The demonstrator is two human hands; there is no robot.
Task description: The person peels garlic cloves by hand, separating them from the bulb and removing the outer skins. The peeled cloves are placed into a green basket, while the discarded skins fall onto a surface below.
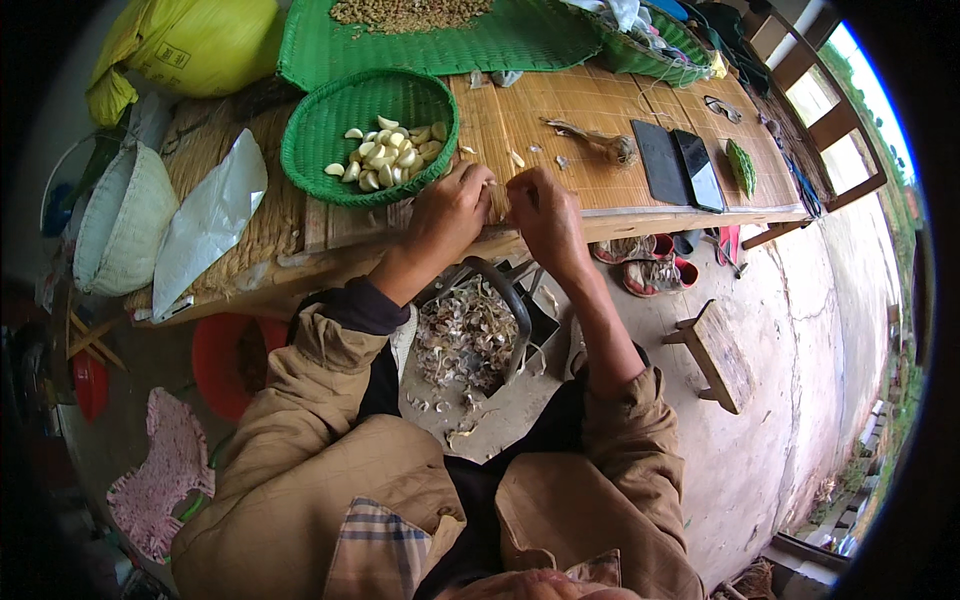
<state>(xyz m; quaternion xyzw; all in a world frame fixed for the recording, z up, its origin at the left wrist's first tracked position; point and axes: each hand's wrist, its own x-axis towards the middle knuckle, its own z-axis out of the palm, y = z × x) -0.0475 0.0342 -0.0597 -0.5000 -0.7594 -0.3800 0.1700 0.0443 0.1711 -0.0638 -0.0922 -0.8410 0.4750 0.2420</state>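
My left hand (455,208) is at the table's front edge, just right of a green woven basket (304,169). Its thumb and fingertips pinch a small pale piece, which looks like garlic and is mostly covered. Close beside it, my right hand (546,214) has its fingers curled in; what they hold, if anything, is hidden. Peeled garlic cloves (390,156) lie heaped in the basket. A loose garlic clove (517,158) rests on the bamboo mat beyond my hands. Farther right lies a garlic bulb (619,148) with its dry stalk. Below my hands, a black container (517,319) holds garlic skins (465,334).
A phone (697,169) in an open cover and a bitter gourd (741,169) lie at the right. A green woven tray (435,52) stands behind. Left are a white plastic bag (214,217) and a pale basket (127,225). A wooden stool (716,360) and shoes (656,274) are on the floor.
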